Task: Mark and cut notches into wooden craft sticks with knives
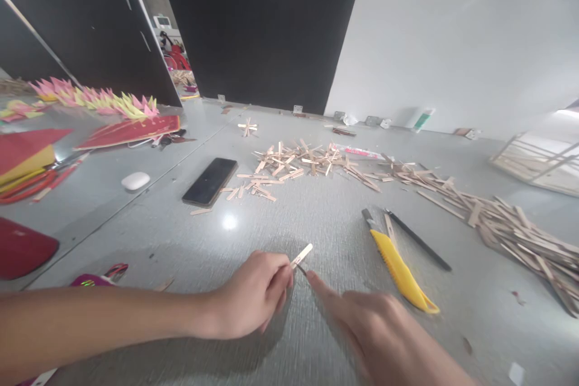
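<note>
My left hand (253,301) pinches a short, pale wooden stick (302,255) between thumb and fingers just above the grey table (289,223). The stick points up and to the right. My right hand (384,325) reaches in from the lower right, its index fingertip touching the stick's lower end; it holds nothing else that I can see. A yellow utility knife (400,268) lies right of my hands, with a thin dark blade strip (418,241) beside it.
Heaps of wooden sticks lie mid-table (307,163) and along the right (511,223). A black phone (210,181) and white earbud case (136,180) sit on the left. Red paper sheets (131,131), pink-yellow paper shapes (94,98), and a stick frame (538,160) are further off.
</note>
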Motion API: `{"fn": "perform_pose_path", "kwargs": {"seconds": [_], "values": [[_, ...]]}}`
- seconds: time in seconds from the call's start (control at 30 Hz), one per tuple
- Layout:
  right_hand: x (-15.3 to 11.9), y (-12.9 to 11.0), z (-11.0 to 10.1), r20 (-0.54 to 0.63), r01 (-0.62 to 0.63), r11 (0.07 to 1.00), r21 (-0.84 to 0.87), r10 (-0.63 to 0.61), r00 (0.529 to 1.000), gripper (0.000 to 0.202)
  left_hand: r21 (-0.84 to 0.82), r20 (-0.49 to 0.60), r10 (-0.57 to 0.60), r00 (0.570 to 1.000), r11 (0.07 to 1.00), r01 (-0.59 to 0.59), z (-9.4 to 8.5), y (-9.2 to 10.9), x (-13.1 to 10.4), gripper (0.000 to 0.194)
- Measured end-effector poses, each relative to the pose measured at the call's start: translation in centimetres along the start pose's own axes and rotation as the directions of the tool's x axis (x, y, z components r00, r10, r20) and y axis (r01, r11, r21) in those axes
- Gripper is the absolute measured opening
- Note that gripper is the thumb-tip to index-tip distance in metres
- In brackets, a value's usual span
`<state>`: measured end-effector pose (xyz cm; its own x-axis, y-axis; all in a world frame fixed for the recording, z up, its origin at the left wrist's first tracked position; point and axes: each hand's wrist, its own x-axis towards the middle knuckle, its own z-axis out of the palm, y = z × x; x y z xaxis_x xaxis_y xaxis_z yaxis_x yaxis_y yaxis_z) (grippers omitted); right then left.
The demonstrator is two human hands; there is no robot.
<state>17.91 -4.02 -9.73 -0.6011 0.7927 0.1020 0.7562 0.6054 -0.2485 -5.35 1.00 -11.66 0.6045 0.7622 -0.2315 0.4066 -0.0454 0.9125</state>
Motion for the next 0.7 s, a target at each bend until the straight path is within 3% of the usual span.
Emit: {"fn": "perform_pose_path", "kwargs": {"seconds": [0.1,0.23,0.3,0.37,0.47,0.6,0.63,0.7], "values": [[-1.0,-0.2,1.1,0.011,-0.013,1.0,0.019,0.013,1.0,0.066,0.007,-0.008,0.01,1.0,1.0,-0.01,0.1,0.0,-0.1,0.039],[3.4,0.7,-3.9,0.148,-0.001,0.999,0.039,-0.005,0.989,0.042,0.01,-0.002,0.004,1.0,1.0,-0.003,0.0,0.0,-0.2,0.034],[5.7,1.0,-6.5,0.286,-0.002,0.998,0.064,-0.016,0.958,0.04,0.006,-0.001,-0.002,1.0,1.0,0.002,0.0,0.0,-0.2,0.032],[6.3,0.9,-7.3,0.316,-0.023,0.996,0.09,-0.007,0.949,0.041,0.0,-0.004,-0.005,1.0,1.0,0.005,0.0,0.0,-0.2,0.032],[3.7,0.4,-4.2,0.185,-0.068,0.994,0.09,0.05,0.981,0.039,0.001,-0.019,0.01,1.0,1.0,-0.01,0.1,-0.1,-0.2,0.034],[-0.7,0.1,1.4,0.123,-0.047,0.999,0.005,0.046,0.991,0.062,0.011,-0.03,0.052,0.998,0.999,-0.051,0.1,-0.2,-0.2,0.04],[-0.8,0.2,1.7,0.137,-0.02,0.999,-0.033,0.025,0.99,0.065,0.012,-0.028,0.057,0.998,0.998,-0.056,0.1,-0.2,-0.2,0.04],[0.6,0.6,0.3,0.19,0.005,0.996,-0.092,0.012,0.982,0.062,0.014,-0.022,0.054,0.998,0.998,-0.053,0.1,-0.2,-0.2,0.037]]}}
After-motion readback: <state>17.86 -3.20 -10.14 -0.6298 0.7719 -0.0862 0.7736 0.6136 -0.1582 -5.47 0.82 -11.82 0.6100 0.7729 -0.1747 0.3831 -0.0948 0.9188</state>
